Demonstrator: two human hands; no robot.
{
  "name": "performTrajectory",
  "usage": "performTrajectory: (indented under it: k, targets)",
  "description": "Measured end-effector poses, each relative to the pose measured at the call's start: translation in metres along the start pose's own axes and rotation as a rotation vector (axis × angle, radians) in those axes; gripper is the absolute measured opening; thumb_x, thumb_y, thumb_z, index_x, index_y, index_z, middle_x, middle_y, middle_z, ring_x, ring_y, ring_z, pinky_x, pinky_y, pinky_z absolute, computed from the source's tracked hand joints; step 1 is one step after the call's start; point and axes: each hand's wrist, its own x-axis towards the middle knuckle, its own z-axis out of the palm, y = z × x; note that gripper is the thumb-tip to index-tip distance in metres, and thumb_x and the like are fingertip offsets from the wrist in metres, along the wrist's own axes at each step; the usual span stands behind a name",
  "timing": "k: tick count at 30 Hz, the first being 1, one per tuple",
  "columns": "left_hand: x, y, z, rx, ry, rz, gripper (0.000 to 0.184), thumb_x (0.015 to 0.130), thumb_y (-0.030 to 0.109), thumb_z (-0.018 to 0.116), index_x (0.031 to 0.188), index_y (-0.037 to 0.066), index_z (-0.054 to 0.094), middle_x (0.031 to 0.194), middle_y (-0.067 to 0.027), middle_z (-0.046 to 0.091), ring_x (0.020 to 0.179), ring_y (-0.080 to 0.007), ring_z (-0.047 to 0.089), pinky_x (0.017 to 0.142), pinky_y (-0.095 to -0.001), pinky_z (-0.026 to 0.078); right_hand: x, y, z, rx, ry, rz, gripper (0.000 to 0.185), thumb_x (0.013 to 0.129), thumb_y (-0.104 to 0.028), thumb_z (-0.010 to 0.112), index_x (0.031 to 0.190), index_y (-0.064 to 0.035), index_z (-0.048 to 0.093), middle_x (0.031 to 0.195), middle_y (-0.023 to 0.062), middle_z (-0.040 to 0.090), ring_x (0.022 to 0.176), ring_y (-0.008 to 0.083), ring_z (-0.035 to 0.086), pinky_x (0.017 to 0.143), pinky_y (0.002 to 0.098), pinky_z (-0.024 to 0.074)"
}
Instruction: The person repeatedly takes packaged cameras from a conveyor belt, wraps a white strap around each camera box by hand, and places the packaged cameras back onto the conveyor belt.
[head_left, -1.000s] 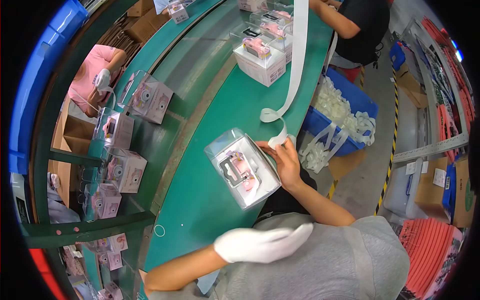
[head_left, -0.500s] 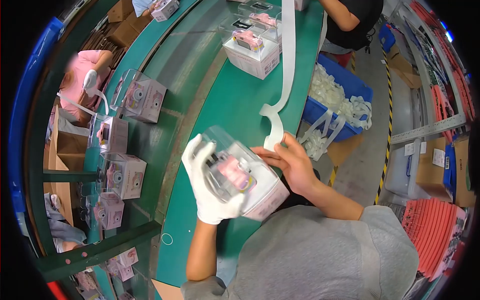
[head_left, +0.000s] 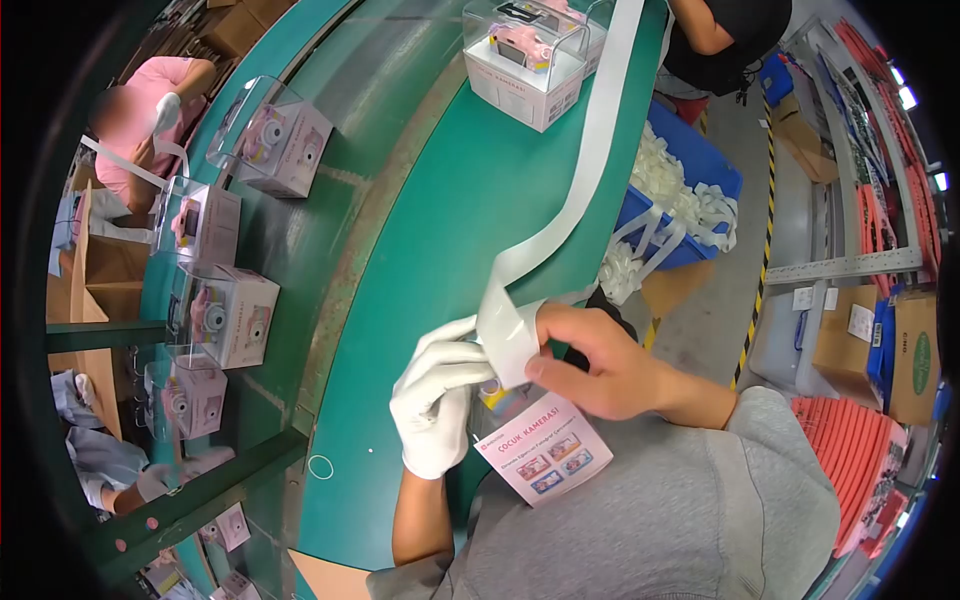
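A boxed pink toy camera (head_left: pixel 545 449) is tilted close to the grey shirt, its printed white side facing up. My left hand (head_left: pixel 437 400), in a white glove, is wrapped round the clear upper part of the box. The bare right hand (head_left: pixel 605 365) pinches the end of a white strip (head_left: pixel 570 205) between thumb and fingers, over the top of the box. From there the strip runs up along the green table (head_left: pixel 400 290) to the top edge of the view. The clear cover is largely hidden behind the hands and the strip.
Boxed cameras (head_left: pixel 525 75) stand at the table's far end. More boxes (head_left: pixel 225 315) line the conveyor on the left. A blue bin (head_left: pixel 715 185) of crumpled strips is on the floor at right. One person in pink (head_left: pixel 160 85) and another in black (head_left: pixel 735 40) are nearby.
The box has turned its printed side up and moved closer to the shirt. My left hand has gone from beside the shirt onto the box. The strip's end now lies over the box.
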Motion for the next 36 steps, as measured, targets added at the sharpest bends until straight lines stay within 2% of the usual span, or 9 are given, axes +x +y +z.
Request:
performTrajectory:
  k: [1, 5, 11, 15, 20, 25, 30, 36]
  targets:
    - [0.004, 0.008, 0.002, -0.007, 0.008, -0.003, 0.018, 0.078, 0.002, 0.071, 0.095, 0.003, 0.074, 0.118, -0.0118, 0.068, 0.124, -0.0326, 0.055, 0.104, -0.0416, 0.044, 0.003, 0.000, 0.001, -0.004, -0.007, 0.008, 0.005, 0.097, -0.009, 0.061, 0.095, -0.0050, 0.059, 0.092, 0.0072, 0.064, 0.079, 0.0192, 0.055, 0.080, 0.0311, 0.0433]
    - [0.006, 0.033, 0.011, 0.210, 0.044, -0.145, 0.016, 0.077, -0.008, 0.071, 0.088, 0.003, 0.073, 0.114, -0.0090, 0.068, 0.124, -0.0316, 0.056, 0.100, -0.0407, 0.045, 0.008, 0.006, 0.014, -0.277, -0.003, -0.280, 0.007, 0.092, -0.009, 0.066, 0.091, -0.0072, 0.059, 0.083, 0.0036, 0.055, 0.074, 0.0199, 0.047, 0.082, 0.0328, 0.0366]
    - [-0.017, 0.014, 0.004, 0.103, 0.110, -0.126, 0.014, 0.076, -0.008, 0.075, 0.084, 0.002, 0.069, 0.111, -0.0092, 0.068, 0.122, -0.0301, 0.056, 0.097, -0.0410, 0.045, 0.008, 0.000, 0.022, -0.315, -0.096, -0.171, 0.011, 0.090, -0.006, 0.068, 0.088, -0.0106, 0.058, 0.085, 0.0023, 0.055, 0.080, 0.0192, 0.045, 0.089, 0.0349, 0.0302]
    - [-0.022, 0.016, 0.003, -0.046, 0.188, -0.192, 0.017, 0.075, -0.005, 0.079, 0.077, 0.001, 0.064, 0.109, -0.0084, 0.068, 0.118, -0.0293, 0.056, 0.097, -0.0406, 0.045, 0.011, -0.003, 0.026, -0.551, -0.177, -0.259, 0.012, 0.090, -0.007, 0.068, 0.085, -0.0121, 0.058, 0.083, -0.0002, 0.052, 0.082, 0.0179, 0.043, 0.089, 0.0360, 0.0269]
    - [-0.028, 0.026, 0.003, 0.099, 0.167, -0.234, 0.023, 0.073, -0.007, 0.080, 0.073, 0.002, 0.059, 0.108, -0.0076, 0.068, 0.121, -0.0296, 0.056, 0.098, -0.0405, 0.045, 0.007, -0.003, 0.037, -0.378, -0.105, -0.172, 0.015, 0.091, -0.009, 0.069, 0.082, -0.0124, 0.057, 0.084, -0.0007, 0.052, 0.084, 0.0180, 0.042, 0.089, 0.0366, 0.0246]
    - [-0.032, 0.030, -0.001, -0.001, 0.160, -0.290, 0.023, 0.073, -0.008, 0.080, 0.073, 0.002, 0.059, 0.106, -0.0074, 0.068, 0.122, -0.0302, 0.056, 0.098, -0.0403, 0.045, 0.005, -0.010, 0.041, -0.361, -0.106, -0.100, 0.017, 0.091, -0.009, 0.069, 0.081, -0.0121, 0.056, 0.088, 0.0000, 0.052, 0.084, 0.0185, 0.042, 0.089, 0.0366, 0.0248]
    - [-0.034, 0.032, -0.007, 0.012, 0.101, -0.279, 0.023, 0.073, -0.008, 0.080, 0.073, 0.002, 0.059, 0.108, -0.0075, 0.067, 0.123, -0.0304, 0.056, 0.099, -0.0400, 0.045, 0.007, -0.007, 0.041, -0.388, -0.188, -0.168, 0.018, 0.091, -0.010, 0.070, 0.081, -0.0117, 0.055, 0.090, 0.0013, 0.053, 0.084, 0.0189, 0.042, 0.090, 0.0366, 0.0249]
    - [-0.039, 0.037, -0.008, 0.016, 0.116, -0.285, 0.023, 0.073, -0.008, 0.080, 0.073, 0.002, 0.059, 0.111, -0.0086, 0.067, 0.123, -0.0310, 0.056, 0.099, -0.0396, 0.045, 0.003, -0.010, 0.052, -0.302, -0.105, -0.164, 0.016, 0.092, -0.010, 0.068, 0.080, -0.0082, 0.058, 0.083, 0.0024, 0.054, 0.083, 0.0196, 0.044, 0.089, 0.0383, 0.0271]
